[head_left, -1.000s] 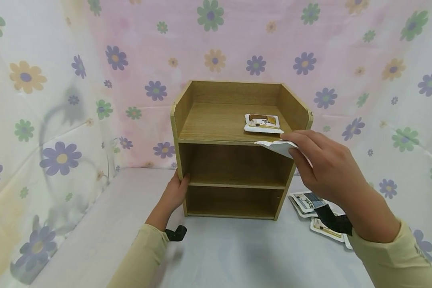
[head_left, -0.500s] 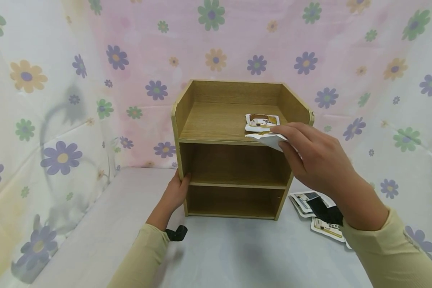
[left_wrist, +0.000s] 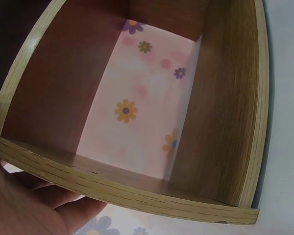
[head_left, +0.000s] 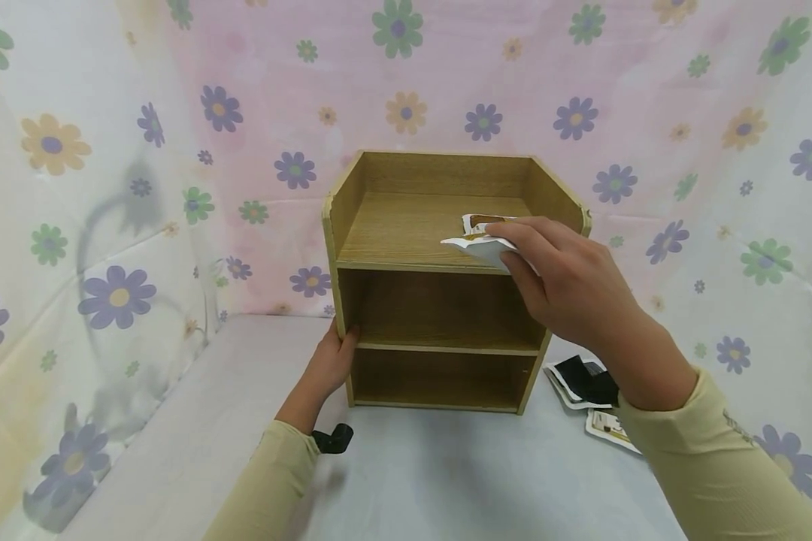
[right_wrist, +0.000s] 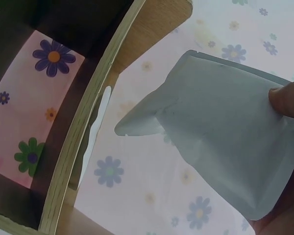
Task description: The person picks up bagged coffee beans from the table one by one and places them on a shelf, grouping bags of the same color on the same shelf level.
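A small wooden shelf unit (head_left: 406,266) stands upright, with a walled top and two levels below. My left hand (head_left: 328,359) grips its left side panel, thumb at the front edge and fingers around the outside. My right hand (head_left: 571,282) pinches a flat white sachet (head_left: 489,252) by one end, just above the front edge of the top shelf. The plain back of this sachet (right_wrist: 225,132) fills much of the right wrist view. Behind it, a second sachet (head_left: 475,222) with a brown and gold print lies on the top shelf, partly covered by my right hand.
Several more printed sachets (head_left: 607,428) lie on the table (head_left: 440,481) to the right of the shelf unit, partly hidden by my right forearm and its black wrist strap (head_left: 585,381). A flowered cloth (head_left: 243,90) hangs behind and at both sides.
My right hand has moved left and up with the sachet, from the right front corner to over the top shelf's edge. My left hand has kept its place on the side panel.
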`<state>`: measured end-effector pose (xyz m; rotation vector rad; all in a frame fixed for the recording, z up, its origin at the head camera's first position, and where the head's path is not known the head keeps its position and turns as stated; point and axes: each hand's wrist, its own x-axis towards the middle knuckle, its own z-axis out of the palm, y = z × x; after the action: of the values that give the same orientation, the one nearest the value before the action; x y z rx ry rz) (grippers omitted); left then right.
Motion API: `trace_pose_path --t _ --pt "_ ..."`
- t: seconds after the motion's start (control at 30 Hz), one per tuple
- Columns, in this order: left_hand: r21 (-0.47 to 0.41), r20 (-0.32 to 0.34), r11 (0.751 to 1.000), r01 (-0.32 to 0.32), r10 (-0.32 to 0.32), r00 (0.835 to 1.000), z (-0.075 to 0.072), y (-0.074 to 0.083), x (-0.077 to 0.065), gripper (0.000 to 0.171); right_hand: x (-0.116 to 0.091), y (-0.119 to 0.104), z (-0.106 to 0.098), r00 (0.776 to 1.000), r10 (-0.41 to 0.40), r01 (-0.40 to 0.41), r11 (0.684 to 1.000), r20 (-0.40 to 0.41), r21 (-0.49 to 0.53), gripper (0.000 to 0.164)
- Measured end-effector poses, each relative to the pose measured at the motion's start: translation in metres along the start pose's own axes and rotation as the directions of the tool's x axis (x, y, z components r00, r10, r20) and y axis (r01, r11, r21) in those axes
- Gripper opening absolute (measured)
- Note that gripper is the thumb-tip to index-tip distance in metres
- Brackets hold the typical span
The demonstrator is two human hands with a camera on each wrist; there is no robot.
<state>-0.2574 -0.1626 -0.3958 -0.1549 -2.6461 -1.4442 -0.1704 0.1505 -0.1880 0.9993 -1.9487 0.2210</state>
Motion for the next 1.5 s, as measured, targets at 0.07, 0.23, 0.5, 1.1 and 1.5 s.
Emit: trace_pose_path --t 0.07,0.23,0.5,1.1,1.5 --pt "-0.002 0.0 1.0 -0.001 0.001 1.0 0.001 0.0 0.0 0.06 0.001 0.0 0.002 1.0 0.006 -0.006 1.0 0.003 0.003 0.034" --pt "-0.008 0.002 1.0 -0.001 0.001 1.0 0.002 0.0 0.0 0.06 0.005 -0.001 0.01 1.0 0.011 -0.011 1.0 0.014 0.018 0.034" --pt "0.002 -0.007 1.0 -0.004 0.004 1.0 0.001 -0.002 0.0 0.06 0.014 -0.004 0.023 1.0 0.016 -0.016 0.999 0.005 0.04 0.032" --pt "0.027 -0.024 0.999 -0.032 0.032 0.999 0.0 -0.001 0.0 0.056 0.026 -0.011 0.047 0.999 0.035 -0.037 0.996 0.027 0.085 0.028" --pt "0.02 -0.025 0.999 -0.032 0.032 0.999 0.001 -0.005 0.001 0.059 0.031 -0.016 0.064 0.999 0.021 -0.026 0.994 0.048 0.106 0.026"
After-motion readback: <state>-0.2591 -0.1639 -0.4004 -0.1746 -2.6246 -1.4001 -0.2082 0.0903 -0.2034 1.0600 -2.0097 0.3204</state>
